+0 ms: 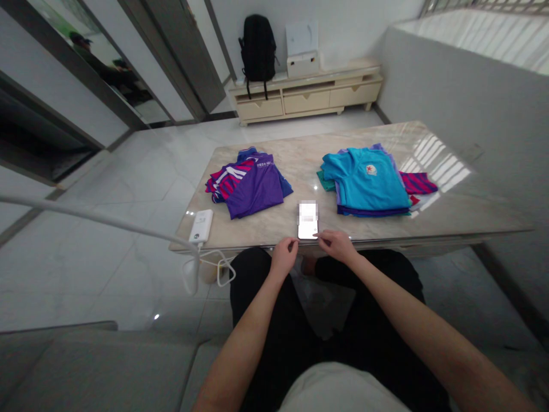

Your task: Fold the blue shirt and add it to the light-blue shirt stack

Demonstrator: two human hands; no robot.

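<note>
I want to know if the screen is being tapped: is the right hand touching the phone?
Touching. The head view shows the right hand with a fingertip on the bottom edge of the phone lying on the table.

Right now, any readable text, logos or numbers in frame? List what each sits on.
"2024": white print on the folded purple shirt; the letters after it are too blurred to read.
Round red-and-white badge on the folded turquoise shirt: no legible text.
White phone by the right hand: screen blurred, unreadable.

Two bare hands: left hand [283, 256], right hand [338, 245]. One white-cased phone [307, 220]. One white power bank [201, 226]. Two stacks of folded shirts on beige marble table [450, 212]: purple-topped stack [251, 183], turquoise-topped stack [369, 180].
</note>
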